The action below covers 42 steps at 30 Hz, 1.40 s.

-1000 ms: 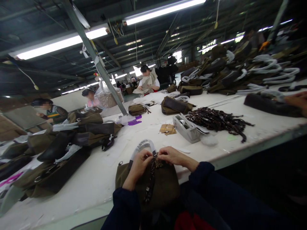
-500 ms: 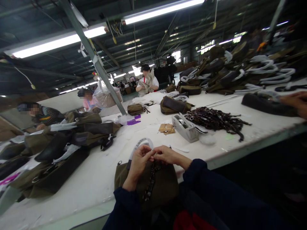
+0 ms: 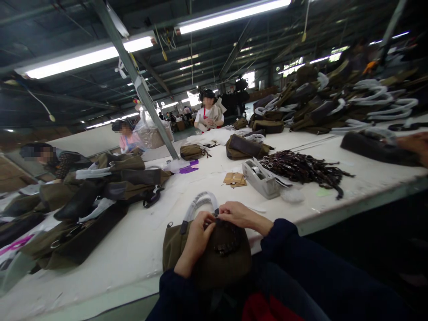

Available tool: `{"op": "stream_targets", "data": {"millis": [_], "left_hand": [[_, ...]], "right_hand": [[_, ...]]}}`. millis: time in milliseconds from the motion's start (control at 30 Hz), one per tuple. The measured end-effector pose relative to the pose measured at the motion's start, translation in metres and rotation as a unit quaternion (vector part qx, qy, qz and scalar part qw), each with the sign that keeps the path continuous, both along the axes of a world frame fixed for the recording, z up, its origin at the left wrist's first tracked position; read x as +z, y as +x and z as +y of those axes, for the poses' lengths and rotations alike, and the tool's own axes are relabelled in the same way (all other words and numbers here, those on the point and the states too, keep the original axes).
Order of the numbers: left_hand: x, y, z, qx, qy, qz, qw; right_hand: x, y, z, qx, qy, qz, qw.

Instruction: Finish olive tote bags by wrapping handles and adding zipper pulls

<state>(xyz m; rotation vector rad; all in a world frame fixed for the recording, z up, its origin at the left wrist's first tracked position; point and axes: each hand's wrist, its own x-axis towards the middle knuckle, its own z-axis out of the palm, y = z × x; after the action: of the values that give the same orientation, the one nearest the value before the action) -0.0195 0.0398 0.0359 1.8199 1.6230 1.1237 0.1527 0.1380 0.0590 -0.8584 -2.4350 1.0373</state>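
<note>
Navy sleeves (image 3: 284,249) run up from the lower edge, both forearms angled inward so that the hands meet at the top of an olive bag (image 3: 220,272), which sits at the near edge of the white bench (image 3: 133,263). The left hand (image 3: 197,236) arches with its back outward, fingers curled over; the right hand (image 3: 239,215) comes in flatter, its fingertips bent down beside the left's, near the foot of the wrapped handle (image 3: 202,197). Each grip is drawn in, but I cannot tell whether either is clamped on anything. Below them a dark braided strap (image 3: 227,247) curves across the bag's front. Beyond lie brown cards (image 3: 234,179), a grey tape dispenser (image 3: 262,180) and a heap of dark straps (image 3: 304,167), with bags piled left and right. Fluorescent tubes (image 3: 234,17) light the hall, where co-workers sit or stand around.
</note>
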Motion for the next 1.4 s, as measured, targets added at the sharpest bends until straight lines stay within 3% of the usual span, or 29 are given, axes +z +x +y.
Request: {"op": "stream_targets", "data": {"millis": [167,300,567,767,1067,1167,1300,1400], "left_hand": [[-0.003,-0.014,0.03,-0.081,0.021,0.07,0.994],[-0.007,-0.013,0.04,-0.069,0.016,0.069,0.995],[-0.014,-0.019,0.052,-0.024,-0.018,-0.012,0.999],[-0.02,-0.025,0.059,-0.039,-0.071,-0.103,0.991],[-0.031,-0.03,0.063,-0.02,-0.116,-0.207,0.971],[-0.028,-0.032,0.062,0.003,-0.104,-0.217,0.971],[-0.011,-0.035,0.049,0.047,-0.069,-0.236,0.968],[0.004,-0.027,0.035,0.048,-0.048,-0.299,0.952]], "right_hand": [[0.01,0.004,-0.002,0.03,0.144,-0.105,0.983],[0.013,0.002,-0.005,0.042,0.196,-0.186,0.962],[0.019,-0.018,-0.013,0.004,0.224,-0.291,0.93],[0.01,-0.035,-0.012,-0.045,0.24,-0.307,0.92],[0.005,-0.047,-0.006,-0.043,0.234,-0.312,0.92],[0.011,-0.039,-0.008,-0.045,0.227,-0.294,0.927],[0.022,-0.016,-0.01,-0.041,0.227,-0.208,0.951],[0.031,-0.001,-0.01,-0.056,0.233,-0.278,0.93]]}}
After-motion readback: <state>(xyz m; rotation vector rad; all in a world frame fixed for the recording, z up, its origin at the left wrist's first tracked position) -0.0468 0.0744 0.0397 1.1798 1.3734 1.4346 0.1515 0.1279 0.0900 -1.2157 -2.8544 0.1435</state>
